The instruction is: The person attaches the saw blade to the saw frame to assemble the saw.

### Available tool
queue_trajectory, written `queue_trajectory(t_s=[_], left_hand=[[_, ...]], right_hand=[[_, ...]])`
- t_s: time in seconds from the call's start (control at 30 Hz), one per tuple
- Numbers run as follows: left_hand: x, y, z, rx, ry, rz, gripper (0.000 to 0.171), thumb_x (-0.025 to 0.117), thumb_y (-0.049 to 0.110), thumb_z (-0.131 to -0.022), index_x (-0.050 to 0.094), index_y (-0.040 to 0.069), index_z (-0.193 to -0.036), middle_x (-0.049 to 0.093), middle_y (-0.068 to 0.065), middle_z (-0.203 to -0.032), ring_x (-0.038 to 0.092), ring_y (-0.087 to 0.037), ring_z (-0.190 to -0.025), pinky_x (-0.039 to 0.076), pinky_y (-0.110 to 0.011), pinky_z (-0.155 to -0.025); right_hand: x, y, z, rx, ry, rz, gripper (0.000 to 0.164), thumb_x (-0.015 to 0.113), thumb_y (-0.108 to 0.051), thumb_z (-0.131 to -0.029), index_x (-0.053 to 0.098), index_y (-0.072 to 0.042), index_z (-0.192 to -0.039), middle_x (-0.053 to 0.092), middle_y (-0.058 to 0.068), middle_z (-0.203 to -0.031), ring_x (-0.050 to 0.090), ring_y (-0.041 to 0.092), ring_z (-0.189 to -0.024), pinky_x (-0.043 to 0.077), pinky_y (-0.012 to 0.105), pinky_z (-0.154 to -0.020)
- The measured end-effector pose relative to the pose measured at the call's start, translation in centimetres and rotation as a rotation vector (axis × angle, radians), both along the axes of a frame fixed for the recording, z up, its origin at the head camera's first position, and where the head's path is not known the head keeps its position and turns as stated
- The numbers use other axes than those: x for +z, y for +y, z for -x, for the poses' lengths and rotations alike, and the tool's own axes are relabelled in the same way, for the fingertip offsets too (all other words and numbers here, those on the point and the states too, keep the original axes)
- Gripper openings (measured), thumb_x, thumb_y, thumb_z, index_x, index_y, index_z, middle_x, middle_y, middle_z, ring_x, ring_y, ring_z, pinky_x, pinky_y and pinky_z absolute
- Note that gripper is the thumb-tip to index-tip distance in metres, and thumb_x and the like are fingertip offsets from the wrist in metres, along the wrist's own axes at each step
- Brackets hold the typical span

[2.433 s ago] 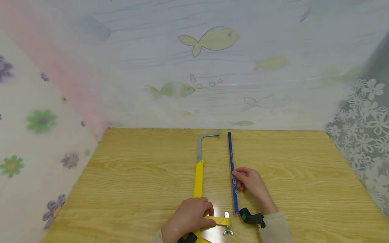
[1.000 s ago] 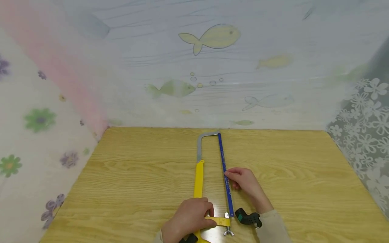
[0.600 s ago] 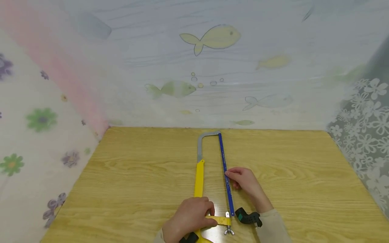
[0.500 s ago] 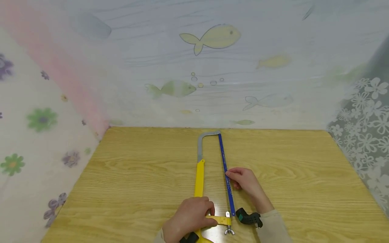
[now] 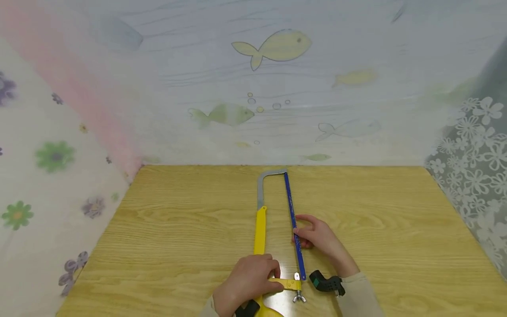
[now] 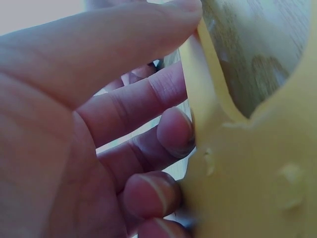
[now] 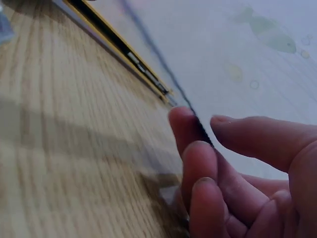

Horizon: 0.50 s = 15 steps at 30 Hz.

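A yellow hacksaw frame (image 5: 259, 229) with a grey curved front arm lies lengthwise on the table. My left hand (image 5: 247, 279) grips it near the handle; in the left wrist view the thumb (image 6: 148, 29) presses along a yellow edge. The blue hacksaw blade (image 5: 291, 202) runs beside the frame, its far end at the arm's tip. Its near end lies right beside the metal peg (image 5: 297, 276), over the wing nut (image 5: 299, 297). My right hand (image 5: 318, 233) holds the blade about halfway, index finger lifted away, other fingertips beneath it.
The wood-grain table (image 5: 178, 220) ends at a wall covering (image 5: 198, 79) printed with fish. A flowered covering (image 5: 47, 189) stands at the left and a lacy one (image 5: 475, 167) at the right. A black wrist mount (image 5: 326, 282) sits by the right sleeve.
My right hand has brought the blade leftward until its far end meets the frame's tip. Just now its index finger has lifted off the blade. The left hand keeps its place.
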State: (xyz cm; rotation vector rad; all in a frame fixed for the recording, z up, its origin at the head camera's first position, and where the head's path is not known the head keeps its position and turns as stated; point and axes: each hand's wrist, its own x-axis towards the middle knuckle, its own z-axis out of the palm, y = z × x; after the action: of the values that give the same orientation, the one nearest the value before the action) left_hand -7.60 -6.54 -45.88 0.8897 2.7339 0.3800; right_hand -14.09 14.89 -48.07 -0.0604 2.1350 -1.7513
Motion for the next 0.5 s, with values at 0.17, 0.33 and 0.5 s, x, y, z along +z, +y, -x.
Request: queue_trajectory(t_s=[0.17, 0.33, 0.5], left_hand=[[-0.1, 0.0, 0.1, -0.002, 0.012, -0.008, 0.022, 0.065, 0.052, -0.071, 0.058, 0.031, -0.072, 0.036, 0.016, -0.062, 0.035, -0.002, -0.049, 0.029, -0.019, -0.045], [-0.2, -0.1, 0.1, -0.003, 0.039, -0.015, 0.022, 0.065, 0.052, -0.07, 0.058, 0.031, -0.072, 0.036, 0.017, -0.062, 0.034, -0.001, -0.049, 0.028, -0.019, -0.046], [-0.2, -0.1, 0.0, -0.007, 0.035, -0.018, 0.021, 0.065, 0.052, -0.07, 0.058, 0.032, -0.072, 0.036, 0.017, -0.062, 0.035, -0.001, -0.049, 0.028, -0.019, -0.045]], right_hand=[[-0.2, 0.1, -0.7, 0.112, 0.089, -0.069, 0.067, 0.063, -0.018, -0.084, 0.025, -0.006, -0.138, 0.065, 0.009, -0.084, 0.057, 0.017, -0.064, 0.044, 0.027, -0.056], [0.1, -0.2, -1.9, 0.193, 0.134, -0.108, 0.067, 0.066, -0.02, -0.081, 0.03, -0.013, -0.138, 0.061, 0.008, -0.088, 0.057, 0.018, -0.071, 0.044, 0.027, -0.062], [0.4, -0.3, -3.1, 0.26, 0.188, -0.193, 0.059, 0.067, -0.02, -0.08, 0.04, -0.014, -0.133, 0.055, 0.006, -0.09, 0.052, 0.015, -0.069, 0.042, 0.026, -0.059]])
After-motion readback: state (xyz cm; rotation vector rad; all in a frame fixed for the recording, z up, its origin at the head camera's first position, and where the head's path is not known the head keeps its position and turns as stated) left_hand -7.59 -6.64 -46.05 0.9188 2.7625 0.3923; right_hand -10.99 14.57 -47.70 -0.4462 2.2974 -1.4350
